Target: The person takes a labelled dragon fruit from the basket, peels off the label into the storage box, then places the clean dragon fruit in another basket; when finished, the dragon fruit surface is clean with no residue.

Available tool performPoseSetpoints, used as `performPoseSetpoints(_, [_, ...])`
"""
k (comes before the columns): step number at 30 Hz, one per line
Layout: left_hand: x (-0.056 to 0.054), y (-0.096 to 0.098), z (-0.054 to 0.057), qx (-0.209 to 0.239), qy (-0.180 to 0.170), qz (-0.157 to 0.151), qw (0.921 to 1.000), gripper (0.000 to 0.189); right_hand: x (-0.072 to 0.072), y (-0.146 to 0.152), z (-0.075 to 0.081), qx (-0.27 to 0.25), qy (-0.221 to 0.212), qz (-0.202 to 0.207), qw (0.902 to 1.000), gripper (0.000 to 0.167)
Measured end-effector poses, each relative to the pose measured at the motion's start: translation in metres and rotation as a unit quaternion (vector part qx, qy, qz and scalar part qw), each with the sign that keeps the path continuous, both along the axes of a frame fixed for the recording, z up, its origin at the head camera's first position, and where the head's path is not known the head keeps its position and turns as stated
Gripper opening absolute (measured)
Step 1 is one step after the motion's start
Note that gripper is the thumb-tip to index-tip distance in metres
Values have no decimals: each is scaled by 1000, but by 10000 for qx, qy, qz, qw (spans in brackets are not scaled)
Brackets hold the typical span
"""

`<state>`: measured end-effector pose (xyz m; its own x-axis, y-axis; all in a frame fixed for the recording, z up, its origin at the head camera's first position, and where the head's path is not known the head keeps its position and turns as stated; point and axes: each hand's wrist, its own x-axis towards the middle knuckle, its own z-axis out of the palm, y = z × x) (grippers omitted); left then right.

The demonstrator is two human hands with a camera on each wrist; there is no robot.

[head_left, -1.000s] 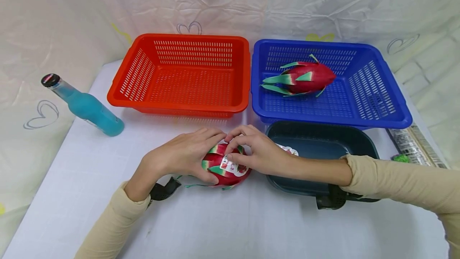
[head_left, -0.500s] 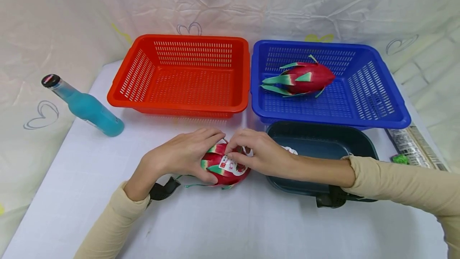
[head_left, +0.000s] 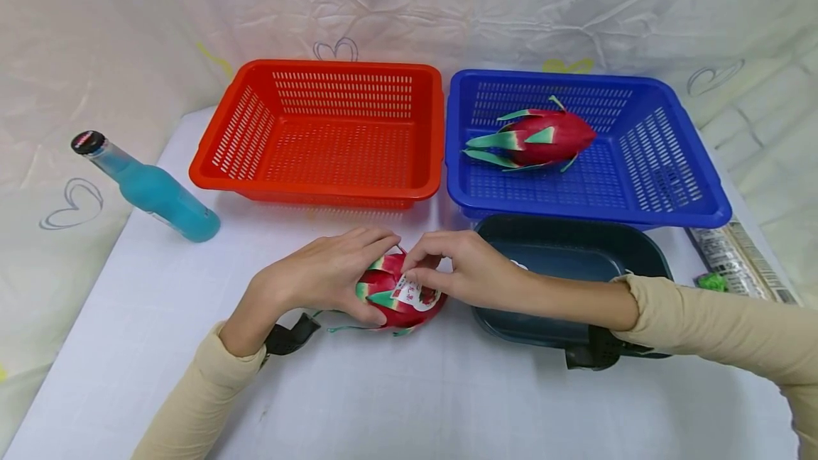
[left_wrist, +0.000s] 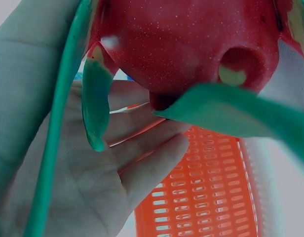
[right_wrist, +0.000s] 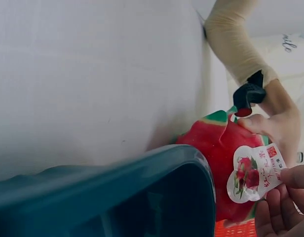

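Note:
A red dragon fruit with green scales [head_left: 409, 319] lies on the table in front of the red basket. My left hand [head_left: 331, 272] holds it from the left, thumb on the near side and fingers on the far side. My right hand [head_left: 469, 270] pinches the upper-left end of a white label sticker [head_left: 423, 297] between thumb and index finger. In the right wrist view the sticker [right_wrist: 254, 173] lies against the fruit [right_wrist: 209, 148], its printed text end at my fingertips. The left wrist view shows the stem end of the fruit [left_wrist: 181, 44] close up, above my spread fingers.
A red basket [head_left: 319, 194] stands at back centre. The blue basket [head_left: 594, 211] beside it contains another dragon fruit [head_left: 556, 139]. Beneath my right forearm is a dark tray [head_left: 575, 236]. A blue bottle [head_left: 166, 197] stands left; silvery packages [head_left: 741, 261] lie at the right edge.
My right hand has shifted slightly, with its thumb and index finger closing on the sticker's end, which now looks drawn up a little. My left hand and the fruit stay nearly still.

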<state>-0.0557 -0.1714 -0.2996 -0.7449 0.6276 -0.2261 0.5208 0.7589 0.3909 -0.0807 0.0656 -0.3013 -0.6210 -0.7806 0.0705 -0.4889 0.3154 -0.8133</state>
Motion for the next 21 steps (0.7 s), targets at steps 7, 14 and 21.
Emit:
performPoseSetpoints(7, [0,1,-3,43,-68,26,10000,96,-2,-1,-3,-82,-352,-65,9993,13])
performPoseSetpoints(14, [-2,2,-3,156,-695,220,9972,102,-2,-2,-4,51,-770,-145,9969,15])
performPoseSetpoints(21, [0,3,-2,178,-971,341,9945,101,-6,-2,-5,160,-1144,-127,9932,14])
